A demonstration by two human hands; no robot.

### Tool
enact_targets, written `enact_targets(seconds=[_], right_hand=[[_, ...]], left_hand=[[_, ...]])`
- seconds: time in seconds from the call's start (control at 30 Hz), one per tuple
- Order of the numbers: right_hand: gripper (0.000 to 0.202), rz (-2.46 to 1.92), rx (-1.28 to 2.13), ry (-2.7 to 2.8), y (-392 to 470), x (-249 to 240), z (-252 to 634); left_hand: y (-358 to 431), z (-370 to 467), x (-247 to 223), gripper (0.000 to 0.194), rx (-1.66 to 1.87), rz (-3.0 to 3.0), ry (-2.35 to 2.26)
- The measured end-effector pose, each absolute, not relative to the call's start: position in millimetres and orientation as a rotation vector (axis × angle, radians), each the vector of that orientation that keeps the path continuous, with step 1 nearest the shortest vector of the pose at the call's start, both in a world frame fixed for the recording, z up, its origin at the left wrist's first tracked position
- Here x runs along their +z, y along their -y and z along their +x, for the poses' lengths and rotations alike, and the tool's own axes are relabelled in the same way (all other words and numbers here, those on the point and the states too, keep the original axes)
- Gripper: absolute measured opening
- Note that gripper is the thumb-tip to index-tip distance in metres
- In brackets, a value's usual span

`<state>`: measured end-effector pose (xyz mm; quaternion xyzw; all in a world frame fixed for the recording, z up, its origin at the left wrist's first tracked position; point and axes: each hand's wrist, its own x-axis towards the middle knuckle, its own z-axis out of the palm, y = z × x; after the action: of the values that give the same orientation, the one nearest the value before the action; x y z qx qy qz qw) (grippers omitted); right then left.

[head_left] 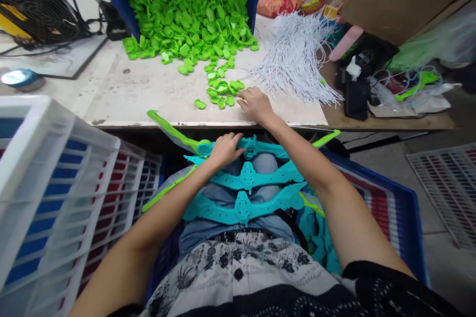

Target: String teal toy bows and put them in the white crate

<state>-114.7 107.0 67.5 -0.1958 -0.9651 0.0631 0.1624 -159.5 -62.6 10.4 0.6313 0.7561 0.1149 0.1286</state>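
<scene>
Three teal plastic bow-shaped parts with light green tips lie across the lap: one nearest the body, a middle one and a far one by the table edge. My left hand is closed on the far part, left of its centre. On the table, my right hand has its fingers bent together beside a few loose green pieces; what they hold, if anything, is too small to tell. Behind lies a large heap of green pieces, spilling from a blue bin. White strings lie to the right.
A white crate stands at the left and a blue crate at the right. On the table are a fan, a blue round object, a dark phone, plastic bags and a cardboard box.
</scene>
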Motion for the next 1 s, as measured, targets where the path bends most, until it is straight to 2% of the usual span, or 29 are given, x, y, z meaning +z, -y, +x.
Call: enact_targets(seconds=[0.13,0.3,0.43,0.53,0.6,0.7,0.77,0.87,1.0], right_hand=[[0.031,-0.362,0.189,2.812,-97.7,55.3,-136.0],[0.025,-0.468,0.196,2.82,-86.3,53.7,-161.3],[0.029,-0.689,0.393,2.719,-114.1,76.6,-133.3],[0.027,-0.733,0.661,2.962,-146.1,94.5,-102.6],[0.024,-0.802,0.721,3.138,-161.5,99.0,-89.4],[0.016,-0.919,0.481,3.089,-168.2,93.2,-81.8],[0.024,-0.932,0.334,2.918,-162.9,84.5,-79.4],[0.035,-0.899,0.263,2.759,-147.6,68.8,-74.9],[0.031,-0.795,0.258,2.764,-131.4,47.7,-72.3]], left_hand=[[56.2,-159.8,14.4,0.05,0.278,1.792,-2.167],[54.3,-165.9,14.9,0.051,0.261,1.724,-2.138],[46.0,-180.4,16.2,0.05,0.205,1.671,-2.063],[33.2,-188.3,19.3,0.044,0.26,1.696,-1.878],[24.2,-189.7,19.7,0.042,0.334,1.717,-1.73],[15.3,-188.9,17.7,0.041,0.378,1.701,-1.622],[13.1,-188.2,16.0,0.04,0.382,1.682,-1.618],[11.7,-187.6,15.0,0.037,0.417,1.673,-1.611],[9.3,-183.3,17.2,0.032,0.441,1.696,-1.607]])
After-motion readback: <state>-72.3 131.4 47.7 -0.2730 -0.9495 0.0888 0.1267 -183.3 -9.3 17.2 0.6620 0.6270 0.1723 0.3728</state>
